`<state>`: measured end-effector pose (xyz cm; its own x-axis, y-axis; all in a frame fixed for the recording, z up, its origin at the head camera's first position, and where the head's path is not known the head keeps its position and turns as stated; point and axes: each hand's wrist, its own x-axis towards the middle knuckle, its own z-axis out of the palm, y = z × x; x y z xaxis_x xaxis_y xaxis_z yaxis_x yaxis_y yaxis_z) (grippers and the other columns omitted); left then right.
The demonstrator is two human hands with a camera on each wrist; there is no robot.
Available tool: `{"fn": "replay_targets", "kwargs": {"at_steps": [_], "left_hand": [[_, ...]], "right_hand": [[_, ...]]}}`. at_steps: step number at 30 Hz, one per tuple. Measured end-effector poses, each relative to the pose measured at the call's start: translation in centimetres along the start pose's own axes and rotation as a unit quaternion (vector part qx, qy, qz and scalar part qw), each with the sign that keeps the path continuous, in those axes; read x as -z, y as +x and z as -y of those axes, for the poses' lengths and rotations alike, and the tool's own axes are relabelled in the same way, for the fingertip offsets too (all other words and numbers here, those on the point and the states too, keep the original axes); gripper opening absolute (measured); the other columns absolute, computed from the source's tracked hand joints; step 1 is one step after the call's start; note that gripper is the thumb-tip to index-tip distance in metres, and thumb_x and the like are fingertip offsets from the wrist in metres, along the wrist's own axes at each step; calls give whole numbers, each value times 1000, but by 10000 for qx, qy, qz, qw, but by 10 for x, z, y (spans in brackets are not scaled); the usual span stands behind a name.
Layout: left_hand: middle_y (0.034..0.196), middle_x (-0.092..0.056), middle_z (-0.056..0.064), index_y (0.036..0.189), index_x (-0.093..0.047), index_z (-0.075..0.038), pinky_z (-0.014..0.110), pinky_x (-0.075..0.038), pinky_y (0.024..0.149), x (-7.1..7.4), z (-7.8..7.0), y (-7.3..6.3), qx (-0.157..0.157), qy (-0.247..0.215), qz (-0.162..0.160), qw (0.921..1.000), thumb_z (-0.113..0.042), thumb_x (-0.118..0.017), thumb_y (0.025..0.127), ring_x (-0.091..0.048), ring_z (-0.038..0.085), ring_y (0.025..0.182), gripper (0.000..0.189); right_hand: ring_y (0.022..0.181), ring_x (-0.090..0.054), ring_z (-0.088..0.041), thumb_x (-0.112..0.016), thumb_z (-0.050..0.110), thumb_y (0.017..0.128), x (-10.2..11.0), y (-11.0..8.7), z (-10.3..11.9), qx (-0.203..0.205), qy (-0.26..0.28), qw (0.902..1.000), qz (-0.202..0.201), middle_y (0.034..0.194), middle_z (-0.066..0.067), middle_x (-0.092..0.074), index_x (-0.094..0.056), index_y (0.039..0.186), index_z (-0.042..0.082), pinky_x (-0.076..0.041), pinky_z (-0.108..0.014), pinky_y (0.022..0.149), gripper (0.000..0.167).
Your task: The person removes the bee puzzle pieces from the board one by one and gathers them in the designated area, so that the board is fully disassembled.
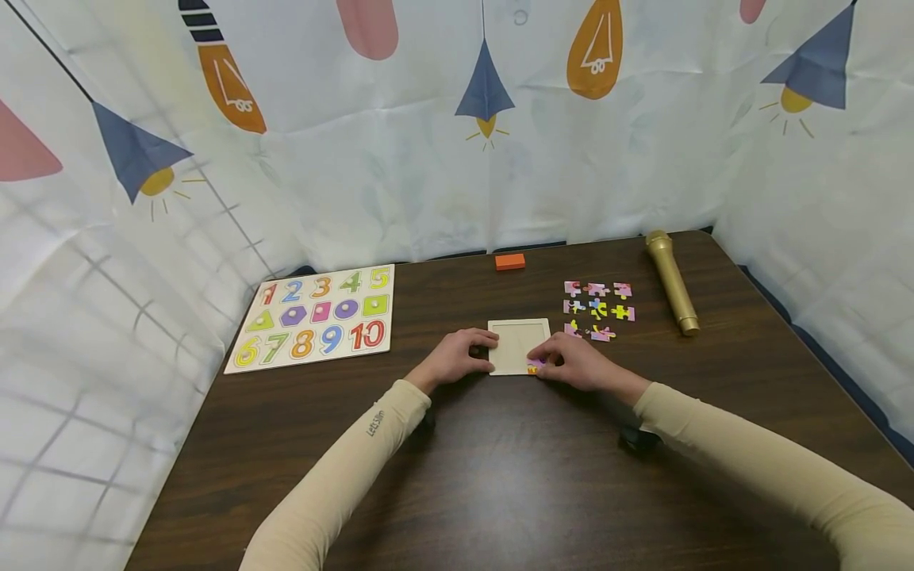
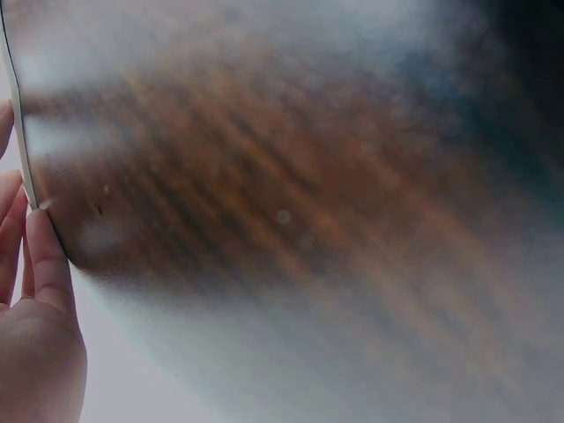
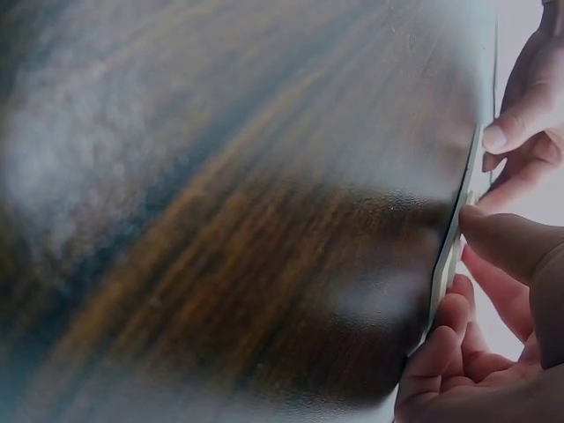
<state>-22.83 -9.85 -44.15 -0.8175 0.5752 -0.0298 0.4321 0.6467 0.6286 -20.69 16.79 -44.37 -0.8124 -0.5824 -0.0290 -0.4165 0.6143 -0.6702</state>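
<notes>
A shallow square wooden puzzle tray (image 1: 516, 337) lies flat on the dark table. My left hand (image 1: 458, 356) holds it by the left side, thumb near the front left corner and a fingertip further back. At the front right corner, my right hand (image 1: 575, 363) pinches a small purple and yellow jigsaw piece (image 1: 532, 366), partly hidden under the fingers. The right wrist view shows both hands at the tray's edge (image 3: 448, 251). The left thumb (image 2: 51, 256) meets that edge in the left wrist view. Several loose jigsaw pieces (image 1: 597, 308) are laid out in rows beyond my right hand.
On the left lies a number and shape board (image 1: 314, 319). An orange block (image 1: 510, 262) sits at the back of the table (image 1: 493, 484). A gold microphone (image 1: 673, 283) lies to the right of the loose pieces. A printed curtain (image 1: 428, 182) hangs behind the table.
</notes>
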Motion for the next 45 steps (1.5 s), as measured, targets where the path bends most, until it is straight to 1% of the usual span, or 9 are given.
{"fn": "replay_targets", "kwargs": {"at_steps": [6,12,20,31,36,45], "left_hand": [[135,-59,4,123,-67,-4,37,-38,108,1,0,0,-13,48,-6,10000,-16,-76,85,-50,21,129,41],[134,-60,3,123,-68,-4,37,-39,107,0,0,-1,-50,46,-31,10000,-17,-77,85,-51,21,128,40],[134,-59,4,123,-68,-4,37,-39,107,-1,1,0,-9,52,-11,10000,-16,-77,85,-51,21,128,40],[135,-59,2,123,-68,-5,36,-38,108,-1,0,1,69,64,10,10000,-18,-77,86,-51,20,128,40],[135,-59,2,123,-68,-5,36,-39,107,0,-1,0,78,39,9,10000,-17,-77,85,-51,20,128,40],[134,-59,2,122,-68,-5,36,-38,107,0,-1,0,62,47,-4,10000,-17,-77,85,-50,20,128,40]], "right_hand": [[88,-51,-16,-71,18,90,0,1,0,-43,37,10000,38,108,-3,-62,-70,119,9,-44,-32,76,31],[88,-52,-16,-72,22,89,0,0,3,-62,-2,10000,13,105,-2,-61,-69,117,8,-45,-33,77,32],[87,-52,-17,-73,19,89,-1,0,4,-134,-60,9999,-13,100,-2,-61,-70,114,8,-46,-33,77,27],[87,-48,-17,-71,18,91,0,-2,5,-226,-49,9997,0,102,-3,-59,-68,121,7,-42,-32,74,32],[87,-49,-18,-70,18,91,0,-2,6,-223,-65,9997,6,102,-4,-59,-68,122,6,-43,-32,75,33],[86,-48,-18,-71,18,91,1,-1,6,-174,-60,9998,26,99,-3,-58,-69,119,8,-43,-32,74,30]]}}
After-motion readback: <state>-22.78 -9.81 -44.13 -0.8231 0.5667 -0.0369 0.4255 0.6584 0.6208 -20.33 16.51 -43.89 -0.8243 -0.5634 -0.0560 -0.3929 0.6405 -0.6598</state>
